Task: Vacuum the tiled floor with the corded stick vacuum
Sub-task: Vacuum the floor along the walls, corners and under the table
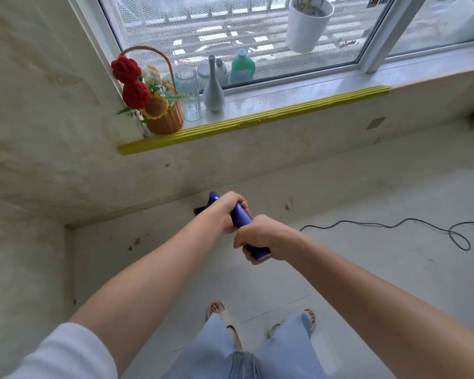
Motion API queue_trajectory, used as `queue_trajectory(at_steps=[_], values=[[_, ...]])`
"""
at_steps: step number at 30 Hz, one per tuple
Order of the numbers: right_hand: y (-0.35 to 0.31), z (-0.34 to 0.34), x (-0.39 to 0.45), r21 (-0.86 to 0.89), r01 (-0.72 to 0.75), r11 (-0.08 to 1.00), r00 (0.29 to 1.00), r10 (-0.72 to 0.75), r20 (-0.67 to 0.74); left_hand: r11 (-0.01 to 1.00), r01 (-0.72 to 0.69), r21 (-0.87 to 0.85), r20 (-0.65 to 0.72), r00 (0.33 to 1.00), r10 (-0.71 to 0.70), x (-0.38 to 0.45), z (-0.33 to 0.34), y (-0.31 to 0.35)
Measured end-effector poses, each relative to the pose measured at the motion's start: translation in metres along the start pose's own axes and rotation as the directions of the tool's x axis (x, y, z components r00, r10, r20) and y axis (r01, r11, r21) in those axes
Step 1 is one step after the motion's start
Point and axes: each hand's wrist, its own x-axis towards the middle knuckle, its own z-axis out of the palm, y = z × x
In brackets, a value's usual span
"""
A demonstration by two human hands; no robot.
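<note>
arms outstretched; left hand point(226, 212), right hand point(260, 236) gripping vacuum handle point(241, 217).

Flower basket point(163, 116) beside vases point(213, 90)

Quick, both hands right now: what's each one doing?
Left hand: closed, its grip wrapped round the upper part of the blue vacuum handle.
Right hand: closed, gripping the same handle lower down, nearer the body.
</note>
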Motion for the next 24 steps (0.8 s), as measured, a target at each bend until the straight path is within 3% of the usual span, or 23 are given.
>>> queue_trajectory(at_steps=[15, 24], values=[[-0.028, 0.011, 0.038, 0.061, 0.033, 0.998, 0.999, -0.031, -0.035, 1.0, 0.01, 0.012, -0.01, 1.0, -0.01, 0.026, -0.013, 0.039], [-0.008, -0.014, 0.025, -0.122, 0.0, 0.993, 0.999, -0.007, -0.053, 0.999, 0.016, 0.034, -0.05, 0.999, -0.014, 0.022, 0.009, 0.015]])
